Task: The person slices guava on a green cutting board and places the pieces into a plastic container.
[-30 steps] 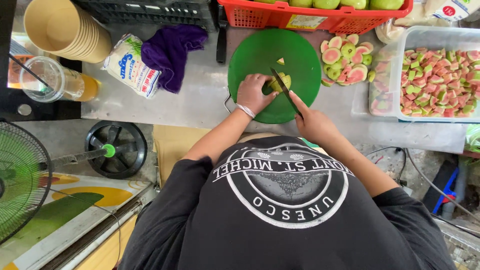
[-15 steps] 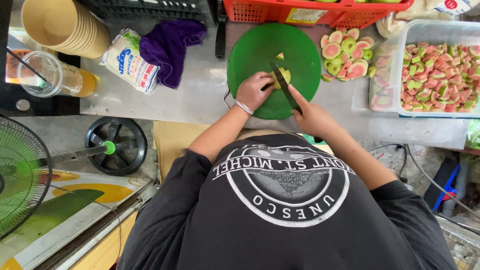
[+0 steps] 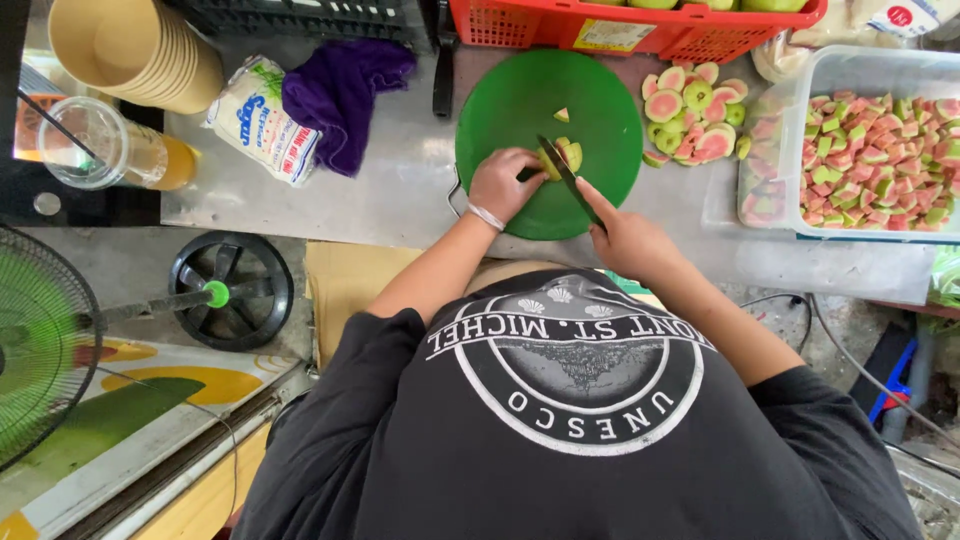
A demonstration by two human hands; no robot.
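The left hand (image 3: 508, 182) rests on the round green cutting board (image 3: 520, 110) with its fingers curled down, and it presses on the piece of guava (image 3: 566, 155) from the left side. The right hand (image 3: 628, 238) is closed around the handle of a knife (image 3: 562, 170), and the dark blade goes diagonally up and left until it touches the fruit. The guava piece lies near the middle of the board, just beside the left fingertips, and one small green chip (image 3: 562, 115) lies a little above it, apart. To the right of the board, on the grey metal counter (image 3: 400, 200), there is a pile of sliced guava (image 3: 690, 115) with pink flesh and green skin. Further right stands a clear plastic tub (image 3: 880, 70) full of small cut guava cubes. Above the board is a red plastic basket (image 3: 640, 25) holding green fruits. On the left side of the counter lie a purple cloth (image 3: 340, 95), a white printed bag (image 3: 262, 120), a stack of beige paper cups (image 3: 135, 50) and a clear plastic cup (image 3: 115, 150) with a yellow drink. Below the counter a green fan (image 3: 40, 350) stands on a black round base (image 3: 232, 290).
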